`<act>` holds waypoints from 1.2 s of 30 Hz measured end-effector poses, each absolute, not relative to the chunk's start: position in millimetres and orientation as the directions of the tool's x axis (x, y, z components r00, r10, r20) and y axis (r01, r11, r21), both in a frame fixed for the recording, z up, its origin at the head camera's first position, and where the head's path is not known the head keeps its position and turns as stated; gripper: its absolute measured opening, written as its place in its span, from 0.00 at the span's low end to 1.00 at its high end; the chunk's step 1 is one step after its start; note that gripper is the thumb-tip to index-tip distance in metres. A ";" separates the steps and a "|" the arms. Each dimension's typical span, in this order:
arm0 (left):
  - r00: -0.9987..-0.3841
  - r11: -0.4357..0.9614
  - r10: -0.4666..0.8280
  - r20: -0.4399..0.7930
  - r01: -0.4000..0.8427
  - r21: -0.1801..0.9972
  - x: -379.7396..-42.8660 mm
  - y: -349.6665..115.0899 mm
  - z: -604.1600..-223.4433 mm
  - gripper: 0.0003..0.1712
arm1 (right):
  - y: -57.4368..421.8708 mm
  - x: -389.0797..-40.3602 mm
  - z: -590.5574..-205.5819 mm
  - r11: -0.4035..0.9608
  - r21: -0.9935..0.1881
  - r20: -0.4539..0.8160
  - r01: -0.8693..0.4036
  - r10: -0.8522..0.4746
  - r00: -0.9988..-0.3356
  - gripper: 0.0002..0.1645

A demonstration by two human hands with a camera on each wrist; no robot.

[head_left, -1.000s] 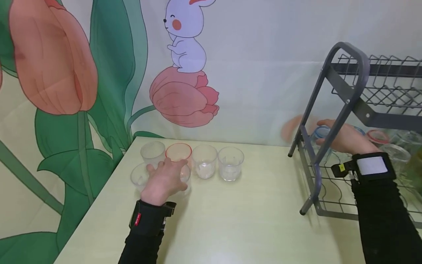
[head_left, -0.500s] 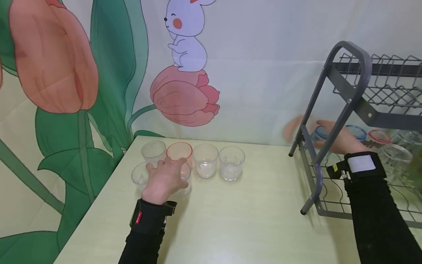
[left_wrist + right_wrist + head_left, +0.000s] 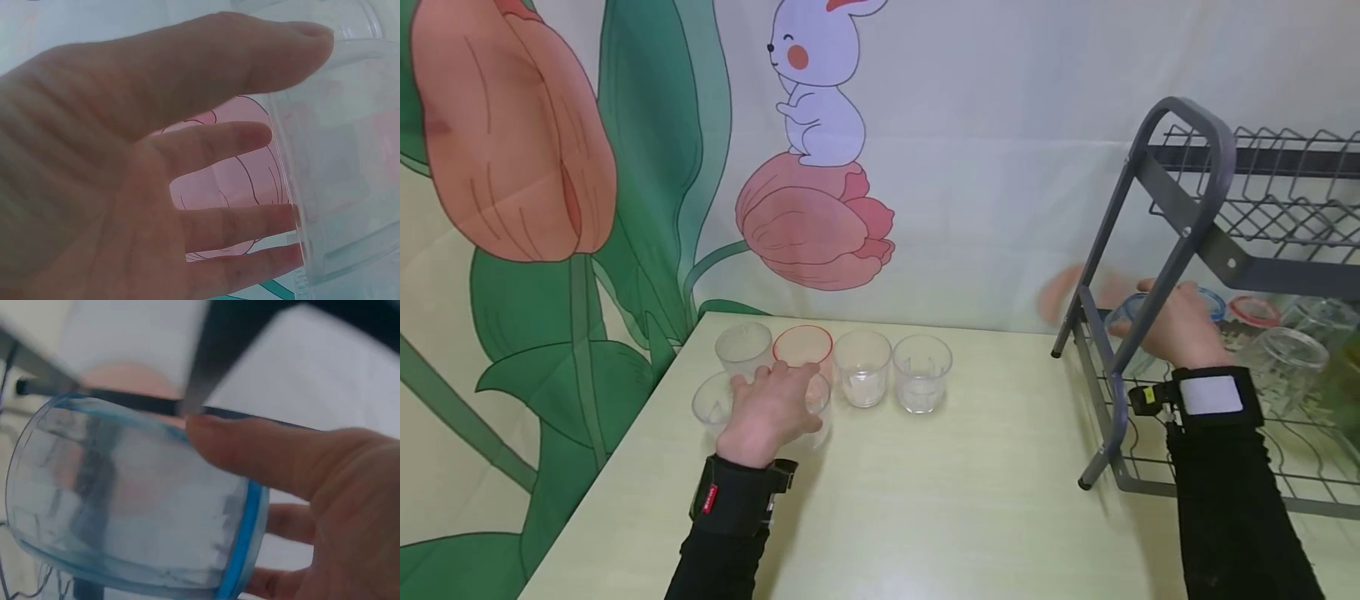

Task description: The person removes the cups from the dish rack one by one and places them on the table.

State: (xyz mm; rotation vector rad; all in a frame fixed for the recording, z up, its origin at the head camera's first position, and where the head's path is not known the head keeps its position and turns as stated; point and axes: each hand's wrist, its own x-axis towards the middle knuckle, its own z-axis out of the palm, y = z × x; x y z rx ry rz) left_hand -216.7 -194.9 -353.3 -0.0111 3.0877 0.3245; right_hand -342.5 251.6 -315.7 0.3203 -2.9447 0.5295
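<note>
My left hand (image 3: 769, 412), fingers spread and fairly straight, is at a clear plastic cup (image 3: 820, 398) on the table. In the left wrist view the thumb overlaps that cup's side and the fingertips reach its rim. Another clear cup (image 3: 709, 407) stands just left of the hand. Behind them is a row with a red-rimmed cup (image 3: 802, 340) and clear cups (image 3: 862, 371). At the rack's lower shelf, my right hand (image 3: 1180, 329) grips a clear cup with a blue rim (image 3: 137, 494). That cup lies tipped sideways in the right wrist view, thumb on its near side.
A grey metal rack (image 3: 1176, 258) with wire shelves stands at the right. On its lower shelf are another blue-rimmed cup (image 3: 1212, 302), a red-rimmed cup (image 3: 1253, 312), a clear cup (image 3: 1285, 358) and a greenish one (image 3: 1343, 375). A printed wall cloth (image 3: 970, 208) hangs behind the pale table (image 3: 925, 492).
My right forearm and wrist have swung left, and the right hand has shifted with them around the blue-rimmed cup at the rack. The left hand has stayed in place by its cup.
</note>
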 end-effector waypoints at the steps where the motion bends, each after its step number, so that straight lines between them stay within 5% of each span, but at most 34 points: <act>1: -0.999 0.978 -0.004 -0.037 -0.011 0.207 -216.4 -195.0 -353.0 0.38 | 251.2 -339.6 -314.5 0.920 -0.316 0.186 -0.230 -0.177 -0.966 0.41; 7: -1.000 0.978 0.001 -0.031 -0.005 0.208 -216.0 -195.8 -352.7 0.39 | 255.2 -321.6 -308.7 0.918 -0.342 0.278 -0.202 -0.106 -0.955 0.27; 15: -0.999 0.976 0.006 -0.044 -0.004 0.217 -216.3 -197.4 -351.8 0.40 | 258.9 -291.6 -305.0 0.850 -0.527 0.237 -0.019 0.126 -0.963 0.47; 27: -0.999 0.971 0.030 -0.012 0.026 0.240 -210.0 -196.8 -348.6 0.42 | 263.4 -254.5 -326.5 0.587 -0.789 0.133 0.183 0.454 -0.881 0.48; 36: -0.991 0.964 0.128 0.047 0.135 0.231 -207.5 -189.6 -341.3 0.41 | 286.4 -246.5 -325.7 0.292 -0.955 0.122 0.052 0.548 -0.828 0.41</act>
